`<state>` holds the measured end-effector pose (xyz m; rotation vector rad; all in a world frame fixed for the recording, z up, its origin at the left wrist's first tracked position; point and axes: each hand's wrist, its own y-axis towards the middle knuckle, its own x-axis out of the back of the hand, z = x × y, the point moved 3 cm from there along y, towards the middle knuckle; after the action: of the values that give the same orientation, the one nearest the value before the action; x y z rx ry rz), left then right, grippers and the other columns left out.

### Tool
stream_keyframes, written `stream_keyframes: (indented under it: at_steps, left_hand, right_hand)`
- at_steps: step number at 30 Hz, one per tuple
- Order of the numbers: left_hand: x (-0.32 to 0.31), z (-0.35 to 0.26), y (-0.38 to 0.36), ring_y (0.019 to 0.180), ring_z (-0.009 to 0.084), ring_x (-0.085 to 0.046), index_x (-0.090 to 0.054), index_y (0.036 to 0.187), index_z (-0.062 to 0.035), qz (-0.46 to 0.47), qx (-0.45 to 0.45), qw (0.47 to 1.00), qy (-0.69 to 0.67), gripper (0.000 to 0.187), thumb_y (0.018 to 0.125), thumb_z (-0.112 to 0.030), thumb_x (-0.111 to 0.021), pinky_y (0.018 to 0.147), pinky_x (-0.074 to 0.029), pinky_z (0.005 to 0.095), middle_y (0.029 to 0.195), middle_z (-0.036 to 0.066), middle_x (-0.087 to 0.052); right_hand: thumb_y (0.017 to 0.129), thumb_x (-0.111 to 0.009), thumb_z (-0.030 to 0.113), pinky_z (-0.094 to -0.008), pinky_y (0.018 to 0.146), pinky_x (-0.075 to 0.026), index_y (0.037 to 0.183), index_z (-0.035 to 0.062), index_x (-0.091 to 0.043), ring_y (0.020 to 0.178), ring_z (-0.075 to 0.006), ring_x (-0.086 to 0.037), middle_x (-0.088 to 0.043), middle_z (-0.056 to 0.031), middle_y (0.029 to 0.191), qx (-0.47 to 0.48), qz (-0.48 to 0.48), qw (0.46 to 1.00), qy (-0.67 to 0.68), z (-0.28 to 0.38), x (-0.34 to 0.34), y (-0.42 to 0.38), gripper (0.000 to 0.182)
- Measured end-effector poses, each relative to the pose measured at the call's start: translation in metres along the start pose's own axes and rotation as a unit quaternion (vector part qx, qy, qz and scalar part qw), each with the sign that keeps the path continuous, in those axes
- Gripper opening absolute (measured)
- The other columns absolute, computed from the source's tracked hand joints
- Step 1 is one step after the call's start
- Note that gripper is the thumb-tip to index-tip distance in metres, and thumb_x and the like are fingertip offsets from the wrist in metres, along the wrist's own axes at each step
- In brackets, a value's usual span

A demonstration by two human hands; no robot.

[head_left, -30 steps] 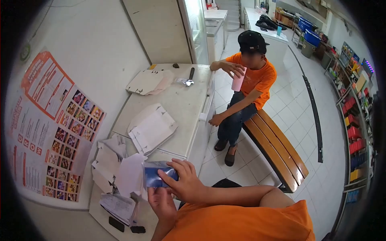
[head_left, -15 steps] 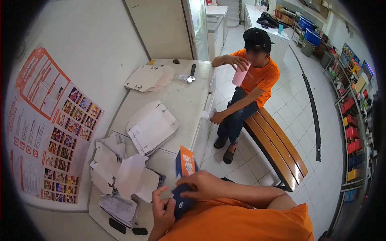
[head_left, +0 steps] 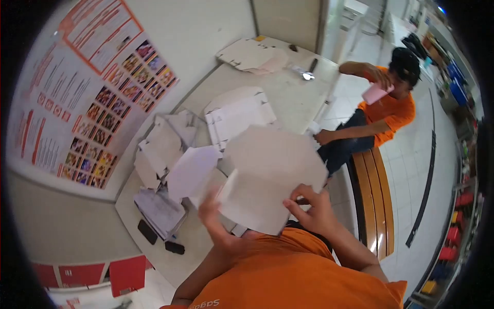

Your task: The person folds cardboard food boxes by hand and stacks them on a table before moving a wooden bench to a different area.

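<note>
A large unfolded cardboard box [head_left: 272,170], its plain whitish side toward me, is held up in front of my chest. My right hand [head_left: 311,208] pinches its lower right edge between thumb and bent fingers. Along the left edge is my left hand [head_left: 218,221], its raised fingers smeared by motion. Behind the held cardboard, more flat box blanks [head_left: 239,116] lie stacked on the table. Left of it, a loose pale blank [head_left: 193,172] leans over other folded cardboard pieces [head_left: 159,152].
Papers [head_left: 159,208], a black phone [head_left: 147,232] and a small dark object [head_left: 175,247] lie on the near table [head_left: 131,206]. Farther back are another blank stack [head_left: 252,55] and an adjustable wrench [head_left: 310,71]. A person [head_left: 391,110] with a pink cup [head_left: 377,94] sits on a wooden bench [head_left: 373,201].
The dark blue and orange printed cardboard between my hands has given way to a wide pale sheet. My right hand has moved right, away from the left. The view has swung left.
</note>
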<state>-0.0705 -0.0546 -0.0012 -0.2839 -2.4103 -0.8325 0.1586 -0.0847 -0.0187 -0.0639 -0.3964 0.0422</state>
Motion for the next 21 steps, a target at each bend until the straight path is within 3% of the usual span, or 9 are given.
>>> stream_keyframes:
  at_steps: [3, 5, 7, 8, 9, 13, 16, 19, 21]
  left_hand:
    - [0.024, 0.032, -0.013, 0.126, 0.0313, -0.058, -0.061, 0.132, -0.0035, -0.241, 0.089, 0.963, -0.076, 0.057, 0.086, -0.031, -0.079, 0.113, -0.030, 0.0528, 0.130, 0.012, -0.065]
    - [0.019, 0.054, -0.037, 0.125, 0.0261, -0.058, -0.061, 0.133, -0.0038, -0.134, 0.290, 0.832, -0.454, 0.054, 0.085, -0.020, -0.078, 0.110, -0.038, 0.0432, 0.131, 0.013, -0.063]
    - [0.037, 0.061, -0.049, 0.119, 0.0233, -0.061, -0.065, 0.129, -0.0052, -0.018, 0.264, 0.897, -0.354, 0.048, 0.083, -0.016, -0.078, 0.101, -0.044, 0.0381, 0.127, 0.012, -0.065]
    - [0.041, 0.063, -0.057, 0.113, 0.0204, -0.064, -0.069, 0.125, -0.0067, 0.111, 0.230, 0.934, -0.249, 0.044, 0.082, -0.011, -0.077, 0.092, -0.051, 0.0331, 0.122, 0.010, -0.067]
    - [0.046, 0.066, -0.053, 0.092, 0.0195, -0.069, -0.076, 0.108, -0.0079, 0.093, 0.191, 0.963, -0.168, 0.028, 0.080, -0.011, -0.078, 0.073, -0.055, 0.0331, 0.107, 0.009, -0.070]
    - [0.048, 0.029, -0.044, 0.075, 0.0295, -0.068, -0.076, 0.097, -0.0103, 0.015, 0.091, 0.996, 0.004, 0.019, 0.080, -0.016, -0.081, 0.063, -0.054, 0.0397, 0.095, 0.014, -0.068]
    - [0.037, 0.015, -0.029, 0.112, 0.0370, -0.064, -0.071, 0.112, -0.0113, 0.082, -0.083, 0.992, 0.053, 0.033, 0.085, -0.027, -0.081, 0.092, -0.054, 0.0403, 0.126, 0.022, -0.063]
    - [0.047, 0.014, -0.031, 0.126, 0.0375, -0.056, -0.065, 0.122, -0.0123, 0.034, -0.056, 0.998, 0.011, 0.041, 0.088, -0.032, -0.079, 0.104, -0.047, 0.0407, 0.139, 0.022, -0.056]
    - [0.047, 0.066, -0.070, 0.126, 0.0337, -0.056, -0.061, 0.129, -0.0111, -0.110, -0.026, 0.993, 0.018, 0.045, 0.092, -0.031, -0.076, 0.102, -0.047, 0.0406, 0.140, 0.022, -0.054]
  right_hand:
    - [0.088, -0.071, -0.002, -0.0325, 0.084, -0.059, 0.122, 0.0011, -0.063, 0.095, -0.0182, -0.070, -0.068, -0.0108, 0.099, 0.172, -0.038, 0.980, 0.088, -0.024, 0.001, 0.002, 0.035]
    - [0.089, -0.069, -0.002, -0.0320, 0.085, -0.058, 0.133, 0.0022, -0.057, 0.100, -0.0184, -0.069, -0.067, -0.0126, 0.105, 0.123, -0.005, 0.981, 0.152, -0.025, -0.009, 0.004, 0.046]
    - [0.091, -0.063, -0.003, -0.0329, 0.087, -0.058, 0.156, 0.0059, -0.035, 0.109, -0.0193, -0.065, -0.063, -0.0159, 0.116, 0.106, 0.051, 0.975, 0.190, -0.031, -0.020, 0.014, 0.071]
    - [0.091, -0.063, -0.003, -0.0329, 0.087, -0.058, 0.156, 0.0059, -0.035, 0.109, -0.0193, -0.065, -0.063, -0.0159, 0.116, 0.107, 0.063, 0.974, 0.191, -0.037, -0.026, 0.021, 0.071]
    - [0.092, -0.063, -0.002, -0.0343, 0.086, -0.058, 0.156, 0.0054, -0.035, 0.109, -0.0211, -0.066, -0.064, -0.0176, 0.119, 0.056, 0.055, 0.984, 0.163, -0.045, -0.032, 0.028, 0.070]
    - [0.096, -0.066, 0.008, -0.0424, 0.079, -0.058, 0.143, 0.0044, -0.041, 0.105, -0.0299, -0.071, -0.066, -0.0244, 0.122, -0.064, 0.034, 0.997, 0.035, -0.045, -0.054, 0.052, 0.054]
    - [0.097, -0.068, 0.019, -0.0481, 0.077, -0.055, 0.127, -0.0002, -0.048, 0.090, -0.0365, -0.071, -0.070, -0.0244, 0.104, 0.114, -0.016, 0.970, -0.214, -0.064, -0.078, 0.081, 0.040]
    - [0.094, -0.072, 0.026, -0.0483, 0.081, -0.053, 0.114, -0.0055, -0.056, 0.086, -0.0375, -0.069, -0.071, -0.0228, 0.098, 0.359, -0.144, 0.828, -0.405, -0.220, -0.130, 0.165, 0.041]
    - [0.092, -0.073, 0.030, -0.0486, 0.083, -0.053, 0.112, -0.0059, -0.059, 0.091, -0.0402, -0.069, -0.071, -0.0259, 0.102, 0.238, -0.043, 0.952, -0.188, -0.115, -0.127, 0.179, 0.044]
